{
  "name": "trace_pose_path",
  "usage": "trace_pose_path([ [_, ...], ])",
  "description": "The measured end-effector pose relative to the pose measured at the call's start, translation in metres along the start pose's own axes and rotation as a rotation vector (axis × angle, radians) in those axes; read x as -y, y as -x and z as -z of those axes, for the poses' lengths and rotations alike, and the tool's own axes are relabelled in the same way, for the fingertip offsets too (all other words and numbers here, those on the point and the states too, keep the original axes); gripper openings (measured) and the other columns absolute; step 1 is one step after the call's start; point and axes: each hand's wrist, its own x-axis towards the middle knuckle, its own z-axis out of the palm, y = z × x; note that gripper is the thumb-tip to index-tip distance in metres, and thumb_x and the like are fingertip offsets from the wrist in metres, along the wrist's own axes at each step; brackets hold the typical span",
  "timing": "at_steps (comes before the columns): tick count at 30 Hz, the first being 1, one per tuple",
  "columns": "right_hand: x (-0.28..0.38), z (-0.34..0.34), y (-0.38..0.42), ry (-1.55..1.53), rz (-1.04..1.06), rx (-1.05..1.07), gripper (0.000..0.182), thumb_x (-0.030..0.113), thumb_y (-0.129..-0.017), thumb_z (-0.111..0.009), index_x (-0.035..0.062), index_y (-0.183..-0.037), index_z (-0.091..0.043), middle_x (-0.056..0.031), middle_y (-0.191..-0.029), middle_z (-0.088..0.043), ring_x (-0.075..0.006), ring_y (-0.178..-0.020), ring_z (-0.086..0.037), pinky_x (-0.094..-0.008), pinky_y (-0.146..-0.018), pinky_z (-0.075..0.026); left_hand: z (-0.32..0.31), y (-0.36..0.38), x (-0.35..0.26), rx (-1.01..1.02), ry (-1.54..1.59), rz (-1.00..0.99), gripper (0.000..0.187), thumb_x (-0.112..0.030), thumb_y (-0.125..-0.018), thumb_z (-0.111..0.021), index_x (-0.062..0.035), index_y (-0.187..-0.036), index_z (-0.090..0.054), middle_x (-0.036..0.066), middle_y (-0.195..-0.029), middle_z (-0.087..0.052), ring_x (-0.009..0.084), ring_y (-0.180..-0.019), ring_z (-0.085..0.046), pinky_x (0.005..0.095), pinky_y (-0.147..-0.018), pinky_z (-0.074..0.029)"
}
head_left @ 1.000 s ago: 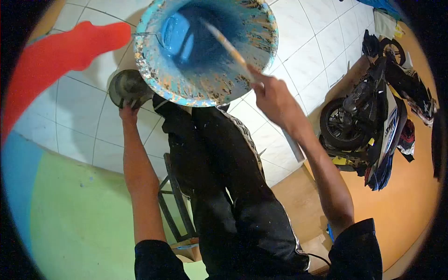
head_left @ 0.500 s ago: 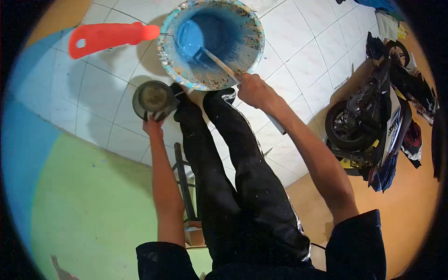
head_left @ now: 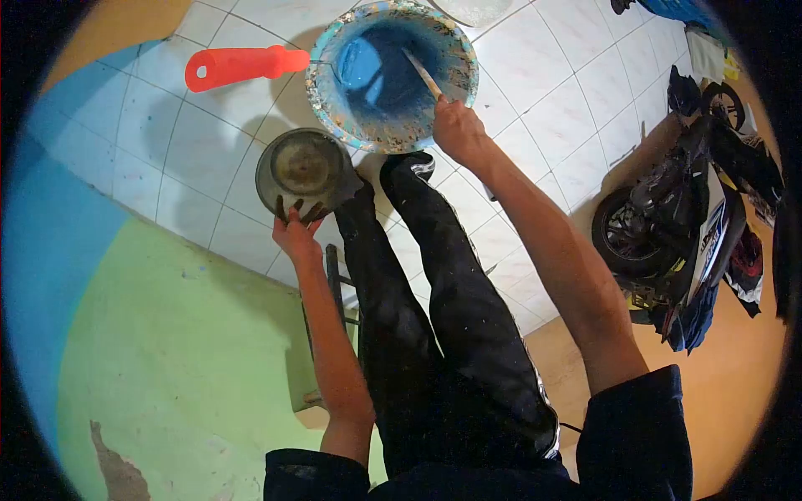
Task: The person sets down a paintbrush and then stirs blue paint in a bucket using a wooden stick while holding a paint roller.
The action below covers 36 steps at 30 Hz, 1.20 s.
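Note:
In my left hand (head_left: 298, 235) is a round grey bowl (head_left: 307, 167), its rim gripped from below with dark-stained fingers. It is tilted towards the head camera, just below and left of the bucket. My right hand (head_left: 461, 132) wraps around a pale wooden stick (head_left: 424, 75) that reaches over the bucket's right rim into its inside. The bucket (head_left: 321, 110) has a paint-splattered rim and blue paint within. A paint roller with a red handle (head_left: 246, 68) rests across the left rim, its wire frame leading inside.
My black-trousered legs (head_left: 468, 309) stretch towards the bucket on the white tiled floor (head_left: 576, 117). A motorbike (head_left: 643, 225) stands at the right. Beside my left arm is a dark stool (head_left: 334, 275), near the green and blue wall (head_left: 184, 351). A whitish round item (head_left: 472, 10) lies behind the bucket.
The bowl has come up closer to the head camera and nearer the bucket. The stick's tip has moved from the blue paint at the left towards the right of the bucket. The view has shifted slightly.

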Motion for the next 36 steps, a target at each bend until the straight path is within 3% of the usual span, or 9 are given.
trace_pose_path([
  [2, 0.002, -0.005, 0.004, 0.005, -0.068, 0.077, 0.022, 0.010, -0.094, -0.051, -0.0046, -0.100, -0.067, -0.0245, -0.094, -0.070, -0.0389, -0.085, -0.073, -0.0468, -0.073, -0.061, -0.013, 0.006, -0.007, 0.035, 0.007, -0.034, 0.034, -0.004, -0.101, -0.049, 0.0062, -0.133, -0.049, 0.024, -0.119, -0.062, 0.0356, -0.094, -0.071, 0.0442, -0.066, -0.068],
  [11, -0.009, -0.012, 0.017, -0.065, -0.053, 0.087, 0.026, 0.010, -0.093, -0.048, -0.0081, -0.100, -0.066, -0.0294, -0.095, -0.069, -0.0419, -0.087, -0.072, -0.0465, -0.072, -0.060, -0.029, 0.031, -0.034, -0.013, -0.073, -0.139, 0.034, -0.004, -0.099, -0.050, 0.0064, -0.132, -0.051, 0.022, -0.118, -0.063, 0.0310, -0.090, -0.070, 0.0396, -0.063, -0.067],
  [14, -0.021, -0.026, 0.010, -0.196, -0.135, 0.109, 0.028, 0.010, -0.093, -0.047, -0.0095, -0.101, -0.064, -0.0314, -0.092, -0.069, -0.0443, -0.086, -0.071, -0.0478, -0.074, -0.060, -0.030, 0.035, -0.043, -0.050, -0.134, -0.180, 0.036, -0.005, -0.099, -0.051, 0.0059, -0.133, -0.052, 0.022, -0.118, -0.063, 0.0311, -0.090, -0.070, 0.0393, -0.062, -0.066],
  [20, -0.015, -0.010, 0.013, -0.131, -0.059, 0.088, 0.028, 0.010, -0.093, -0.046, -0.0112, -0.102, -0.061, -0.0337, -0.091, -0.068, -0.0462, -0.088, -0.071, -0.0502, -0.078, -0.059, -0.036, 0.039, -0.051, -0.111, -0.324, -0.257, 0.040, -0.004, -0.098, -0.052, 0.0037, -0.138, -0.052, 0.026, -0.122, -0.061, 0.0330, -0.093, -0.070, 0.0371, -0.059, -0.066],
  [26, -0.009, -0.009, 0.012, -0.130, -0.068, 0.094, 0.027, 0.008, -0.091, -0.048, -0.0114, -0.103, -0.062, -0.0309, -0.090, -0.069, -0.0439, -0.082, -0.072, -0.0480, -0.073, -0.060, -0.041, 0.044, -0.059, -0.113, -0.421, -0.381, 0.043, -0.003, -0.098, -0.051, 0.0017, -0.141, -0.051, 0.029, -0.126, -0.060, 0.0348, -0.093, -0.071, 0.0369, -0.057, -0.066],
  [33, 0.000, -0.008, 0.008, -0.140, -0.030, 0.061, 0.023, 0.007, -0.088, -0.052, -0.0062, -0.098, -0.068, -0.0290, -0.090, -0.070, -0.0412, -0.082, -0.072, -0.0460, -0.073, -0.060, -0.042, 0.042, -0.063, -0.127, -0.487, -0.335, 0.044, -0.003, -0.098, -0.051, 0.0006, -0.142, -0.050, 0.028, -0.127, -0.060, 0.0364, -0.093, -0.071, 0.0379, -0.058, -0.066],
  [36, 0.002, -0.002, 0.005, -0.115, -0.017, 0.062, 0.022, 0.009, -0.087, -0.054, -0.0067, -0.094, -0.068, -0.0293, -0.091, -0.070, -0.0401, -0.082, -0.073, -0.0447, -0.072, -0.060, -0.036, 0.034, -0.058, -0.089, -0.377, -0.308, 0.041, -0.003, -0.099, -0.051, 0.0036, -0.139, -0.051, 0.025, -0.124, -0.061, 0.0366, -0.092, -0.071, 0.0403, -0.061, -0.067],
])
